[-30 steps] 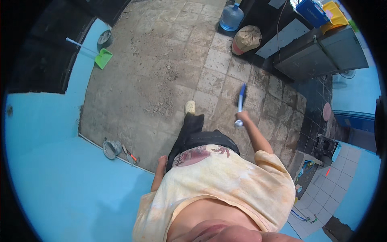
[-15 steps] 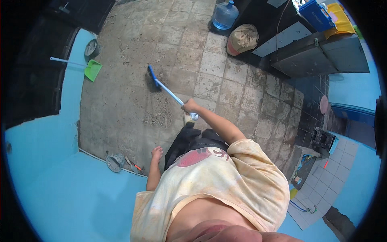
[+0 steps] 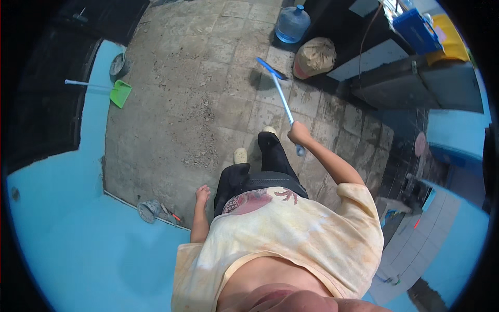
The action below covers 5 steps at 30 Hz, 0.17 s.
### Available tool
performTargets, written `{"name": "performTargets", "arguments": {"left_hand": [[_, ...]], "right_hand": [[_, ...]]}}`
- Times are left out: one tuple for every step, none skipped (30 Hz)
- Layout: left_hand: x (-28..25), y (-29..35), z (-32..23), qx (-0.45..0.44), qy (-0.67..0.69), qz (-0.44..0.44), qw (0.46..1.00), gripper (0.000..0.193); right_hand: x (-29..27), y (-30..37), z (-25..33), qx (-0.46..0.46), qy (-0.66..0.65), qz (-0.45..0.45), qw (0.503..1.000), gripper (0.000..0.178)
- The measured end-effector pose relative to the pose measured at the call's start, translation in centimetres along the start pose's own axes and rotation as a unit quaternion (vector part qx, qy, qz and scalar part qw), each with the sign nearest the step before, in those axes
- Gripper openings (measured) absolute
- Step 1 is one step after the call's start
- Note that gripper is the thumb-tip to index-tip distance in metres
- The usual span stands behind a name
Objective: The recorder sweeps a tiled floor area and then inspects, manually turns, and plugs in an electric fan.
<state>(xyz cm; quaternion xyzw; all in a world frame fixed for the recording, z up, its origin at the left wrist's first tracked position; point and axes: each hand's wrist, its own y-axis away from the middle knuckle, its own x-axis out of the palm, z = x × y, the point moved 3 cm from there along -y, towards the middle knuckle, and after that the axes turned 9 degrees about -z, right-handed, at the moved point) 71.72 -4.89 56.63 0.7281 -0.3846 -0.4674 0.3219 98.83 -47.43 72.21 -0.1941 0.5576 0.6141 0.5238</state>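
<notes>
My right hand (image 3: 299, 133) is wrapped round the pale handle of a broom (image 3: 283, 99) near its end. The broom's blue head points away from me, over the tiles near a tied sack. A dark shadow lies to the left of the head, which seems to be off the floor. My left hand (image 3: 202, 194) hangs beside my left leg, holding nothing, with its fingers loosely bent and partly apart. Loose dirt and crumbs of debris (image 3: 205, 148) are scattered on the floor ahead of my feet.
A green dustpan (image 3: 120, 94) leans by the left wall near a dark bucket (image 3: 119, 66). A dirty pail (image 3: 149, 210) and hand tools (image 3: 170, 214) lie along the near wall. At the far right stand a blue water jug (image 3: 292, 24), the sack (image 3: 315, 57) and a grey cabinet (image 3: 421, 86).
My right hand has swung the broom to the right and farther out, from the dirt patch toward the sack. My right foot has come into view. The left hand has barely moved.
</notes>
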Motion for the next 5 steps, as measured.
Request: {"name": "performTargets", "arguments": {"left_hand": [[1.0, 0.5, -0.3, 0.007, 0.047, -0.014, 0.999, 0.025], [1.6, 0.8, 0.1, 0.007, 0.049, -0.018, 0.999, 0.025], [2.4, 0.8, 1.0, -0.007, 0.063, -0.016, 0.998, 0.026], [3.4, 1.0, 2.0, -0.019, 0.077, -0.016, 0.997, 0.026], [3.9, 0.8, 1.0, -0.015, 0.078, -0.019, 0.997, 0.026]], "right_hand": [[0.6, -2.5, -0.4, -0.005, 0.003, 0.0, 1.0, 0.021], [1.8, -5.1, -0.8, 0.003, -0.003, 0.008, 1.0, 0.022], [3.1, -7.3, -0.9, 0.01, -0.01, 0.014, 1.0, 0.024], [4.8, -8.9, -0.4, 0.001, -0.008, 0.032, 0.999, 0.027], [7.0, -10.0, 0.5, -0.003, -0.006, 0.048, 0.999, 0.032]]}}
